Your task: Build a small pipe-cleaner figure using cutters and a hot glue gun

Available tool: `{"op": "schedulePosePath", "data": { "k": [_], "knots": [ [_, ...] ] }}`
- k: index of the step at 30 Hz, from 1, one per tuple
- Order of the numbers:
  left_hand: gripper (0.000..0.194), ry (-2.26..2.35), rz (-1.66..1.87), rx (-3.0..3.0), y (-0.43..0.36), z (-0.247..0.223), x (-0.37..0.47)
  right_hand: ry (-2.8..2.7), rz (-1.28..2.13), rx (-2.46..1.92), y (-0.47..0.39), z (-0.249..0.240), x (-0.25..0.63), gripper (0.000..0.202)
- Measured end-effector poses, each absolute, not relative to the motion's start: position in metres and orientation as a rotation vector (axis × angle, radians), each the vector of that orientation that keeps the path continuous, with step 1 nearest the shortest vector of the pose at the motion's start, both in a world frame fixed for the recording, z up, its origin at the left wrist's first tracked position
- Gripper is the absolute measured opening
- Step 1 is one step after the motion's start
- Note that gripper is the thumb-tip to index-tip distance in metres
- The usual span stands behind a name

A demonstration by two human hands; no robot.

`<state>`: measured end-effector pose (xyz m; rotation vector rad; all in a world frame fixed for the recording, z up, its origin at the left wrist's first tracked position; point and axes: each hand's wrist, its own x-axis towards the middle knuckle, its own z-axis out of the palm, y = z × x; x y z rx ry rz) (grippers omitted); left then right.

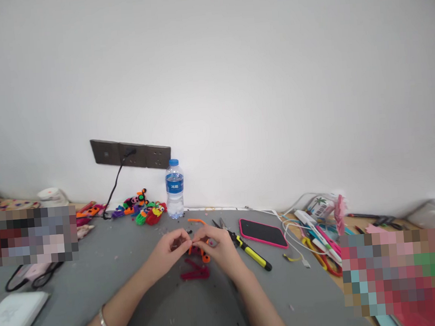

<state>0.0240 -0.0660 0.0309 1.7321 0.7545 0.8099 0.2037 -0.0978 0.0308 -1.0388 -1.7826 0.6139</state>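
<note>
My left hand [174, 246] and my right hand [219, 243] meet over the grey mat, fingertips pinched together. Between them is a small orange fuzzy pipe cleaner piece, largely covered by the fingers. A bent orange pipe cleaner [195, 220] sticks out behind my right hand. Just below the fingers shows an orange piece with dark spots [206, 258]; whether it joins what I hold is unclear. A dark red folded pipe cleaner [194, 275] lies on the mat under my hands. Beside my right hand are pliers [255, 253] with yellow and black handles.
A water bottle [175, 191] stands by the wall, with colourful fuzzy figures [149, 211] to its left. Right of the pliers lie a pink-cased phone [263, 233] and a white cable [305, 261]. A white box-like device [17, 319] sits at front left.
</note>
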Motion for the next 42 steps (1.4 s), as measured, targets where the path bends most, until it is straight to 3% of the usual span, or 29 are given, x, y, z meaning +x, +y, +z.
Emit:
{"op": "schedulePosePath", "data": {
  "k": [14, 19, 23, 31, 37, 42],
  "knots": [
    [0.029, 0.739, 0.779, 1.554, -0.065, 0.03, 0.024, -1.766, 0.638, -1.076, -0.099, 0.03, 0.201, 0.008],
    [0.027, 0.728, 0.853, 1.431, -0.061, 0.027, 0.021, -1.788, 0.841, -1.181, -0.103, 0.034, 0.206, 0.034],
    [0.027, 0.777, 0.952, 1.304, -0.056, 0.025, 0.018, -2.007, 0.978, -1.272, -0.106, 0.032, 0.208, 0.004],
    [0.024, 0.81, 1.015, 1.294, -0.054, 0.022, 0.019, -2.305, 0.684, -1.36, -0.106, 0.022, 0.198, 0.013],
    [0.022, 0.84, 1.016, 1.324, -0.053, 0.021, 0.018, -2.227, 0.592, -1.324, -0.109, 0.03, 0.199, 0.015],
    [0.021, 0.853, 0.974, 1.312, -0.053, 0.019, 0.016, -1.922, 0.775, -1.274, -0.106, 0.038, 0.218, 0.011]
  ]
}}
